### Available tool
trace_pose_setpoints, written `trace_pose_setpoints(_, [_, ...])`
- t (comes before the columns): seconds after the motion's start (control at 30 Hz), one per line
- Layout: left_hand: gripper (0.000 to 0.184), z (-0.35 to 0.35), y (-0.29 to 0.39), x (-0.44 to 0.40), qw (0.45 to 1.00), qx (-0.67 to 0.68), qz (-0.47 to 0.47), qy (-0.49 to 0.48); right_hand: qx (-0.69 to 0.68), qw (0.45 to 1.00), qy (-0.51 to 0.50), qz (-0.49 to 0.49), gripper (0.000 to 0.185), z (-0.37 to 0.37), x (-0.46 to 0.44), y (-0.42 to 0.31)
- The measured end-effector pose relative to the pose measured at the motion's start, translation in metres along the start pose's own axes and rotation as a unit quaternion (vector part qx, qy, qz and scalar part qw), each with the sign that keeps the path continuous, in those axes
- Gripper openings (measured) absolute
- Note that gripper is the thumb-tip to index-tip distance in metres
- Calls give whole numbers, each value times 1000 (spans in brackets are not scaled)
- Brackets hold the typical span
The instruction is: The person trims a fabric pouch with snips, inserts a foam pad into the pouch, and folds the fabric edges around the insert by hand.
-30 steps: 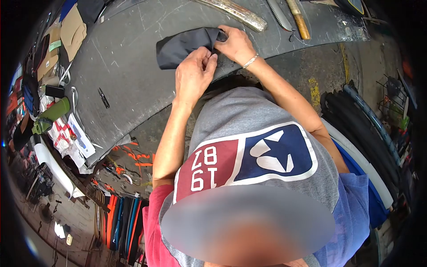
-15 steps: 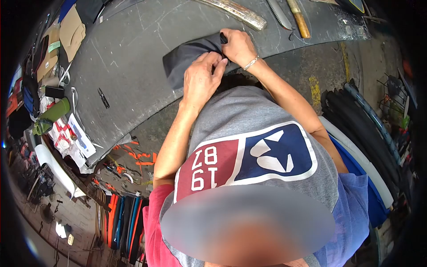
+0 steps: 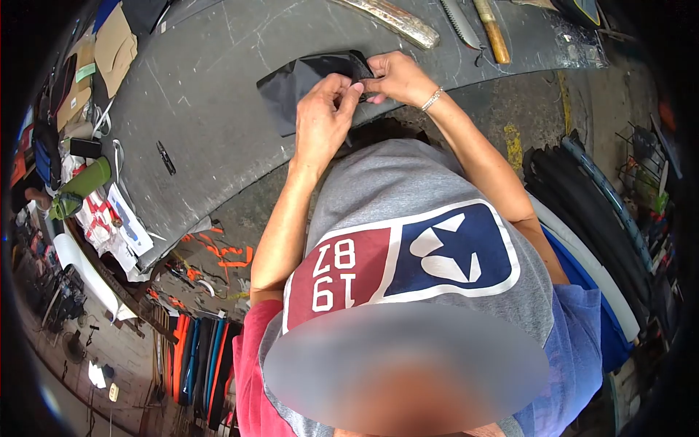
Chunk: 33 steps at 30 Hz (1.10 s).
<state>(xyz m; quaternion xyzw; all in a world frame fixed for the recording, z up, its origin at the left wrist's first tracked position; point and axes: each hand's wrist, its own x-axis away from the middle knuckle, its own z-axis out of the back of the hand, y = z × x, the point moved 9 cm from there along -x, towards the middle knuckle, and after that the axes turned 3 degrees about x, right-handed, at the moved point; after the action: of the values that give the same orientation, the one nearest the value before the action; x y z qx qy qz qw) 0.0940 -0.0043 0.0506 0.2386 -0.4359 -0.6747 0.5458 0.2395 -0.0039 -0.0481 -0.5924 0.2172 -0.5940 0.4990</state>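
Observation:
A piece of black fabric [image 3: 287, 87] lies folded on the dark worktop, close to its near edge. My left hand [image 3: 324, 109] pinches the right side of it, thumb and index finger together. From the other side my right hand [image 3: 399, 79] grips the same fabric at its upper right corner, with a bracelet on that wrist. The fingertips of both hands nearly meet over a bunched part. Whether something small is held there is hidden by the fingers.
The worktop [image 3: 211, 95] carries a black pen [image 3: 166, 157] at left, a saw [image 3: 460, 25] and a wooden-handled tool [image 3: 492, 33] at the back. Papers and a green roll [image 3: 91, 177] pile up on the left. Dark fabric rolls [image 3: 593, 197] stand at right.
The fabric has shifted slightly left and its right part has opened up somewhat. My right hand has turned and moved a little right, its fingers now pointing at my left hand.

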Motion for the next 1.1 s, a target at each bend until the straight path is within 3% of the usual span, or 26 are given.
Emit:
trace_pose_setpoints(0.13, [22,-4,2,2,1000,12,2,-14,13,998,50,-31,9,4,4,-2])
trace_pose_setpoints(0.23, [21,-6,1,2,1000,0,3,-19,67,993,85,-40,23,11,13,-18])
trace_pose_setpoints(0.33, [27,9,-1,6,998,49,-30,39,153,980,127,1,19,26,15,-25])
trace_pose_setpoints(0.37, [40,28,2,9,992,4,-86,89,220,952,204,61,21,40,28,-43])
trace_pose_setpoints(0.4, [49,46,-3,15,982,-41,-113,143,200,947,240,71,23,49,37,-46])
trace_pose_setpoints(0.47, [54,79,-24,28,963,-102,-70,238,159,932,313,93,25,64,53,-53])
trace_pose_setpoints(0.57, [52,89,-86,35,964,42,126,229,20,972,215,95,37,39,49,-48])
trace_pose_setpoints(0.6, [50,81,-92,32,963,124,141,192,-29,980,174,95,39,28,44,-43])
trace_pose_setpoints(0.63, [48,71,-98,28,954,204,154,154,-48,987,133,76,60,20,37,-36])
trace_pose_setpoints(0.67, [46,60,-103,25,938,283,165,115,-35,989,128,72,61,19,34,-36])
trace_pose_setpoints(0.7, [35,56,-107,24,944,272,154,108,-23,990,122,67,62,16,32,-36])
trace_pose_setpoints(0.73, [33,56,-109,24,952,245,152,100,-11,991,117,60,63,14,30,-35])
trace_pose_setpoints(0.77, [32,55,-107,23,960,218,149,91,-37,989,128,69,80,17,23,-29])
trace_pose_setpoints(0.87, [25,56,-101,23,983,129,103,86,5,991,125,45,89,23,12,-16])
trace_pose_setpoints(0.97, [18,59,-115,28,987,126,71,76,74,995,67,22,75,24,17,-29])
trace_pose_setpoints(1.03, [18,50,-139,24,985,103,136,-29,50,998,21,6,72,18,18,-33])
trace_pose_setpoints(1.1, [26,39,-121,20,960,242,132,-45,-32,999,-26,-14,72,10,15,-27])
